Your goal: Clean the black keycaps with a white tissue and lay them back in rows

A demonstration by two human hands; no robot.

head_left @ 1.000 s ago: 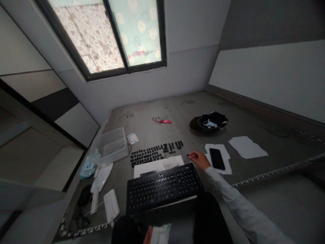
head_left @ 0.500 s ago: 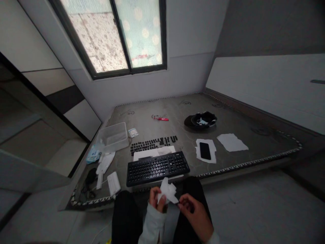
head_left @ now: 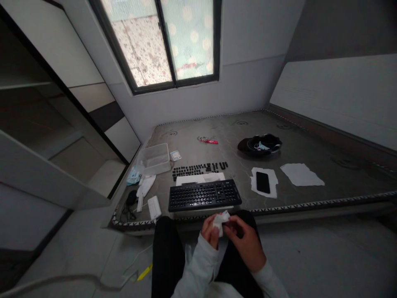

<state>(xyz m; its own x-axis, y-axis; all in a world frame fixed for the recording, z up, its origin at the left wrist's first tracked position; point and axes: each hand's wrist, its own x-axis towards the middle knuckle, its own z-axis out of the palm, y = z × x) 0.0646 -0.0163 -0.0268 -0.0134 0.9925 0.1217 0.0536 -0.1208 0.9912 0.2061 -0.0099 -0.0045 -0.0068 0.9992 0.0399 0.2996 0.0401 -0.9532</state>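
Note:
My left hand (head_left: pixel 210 231) is closed round a crumpled white tissue (head_left: pixel 219 221), held above my knees. Against the tissue's right side, my right hand (head_left: pixel 243 236) has its fingers bent in a pinch; what they hold is hidden. Just beyond both hands a black keyboard (head_left: pixel 204 195) lies on the mattress, its front edge near the mattress edge. Behind it, small black keycaps (head_left: pixel 190 169) are laid out in rows, with white paper (head_left: pixel 200 178) between them and the keyboard.
A clear plastic box (head_left: pixel 155 159), a blue packet (head_left: pixel 134 176), a white power strip (head_left: pixel 154 207) and a black mouse (head_left: pixel 132 198) are on the left. A phone (head_left: pixel 263 182) on paper, another sheet (head_left: pixel 302 174) and a black cap (head_left: pixel 260 145) lie right. A cable (head_left: pixel 89 278) runs low left.
The tissue is more bunched up, and my right fingers have moved in against it. A small dark bit seen at the right fingertips earlier is now hidden. The view has shifted left.

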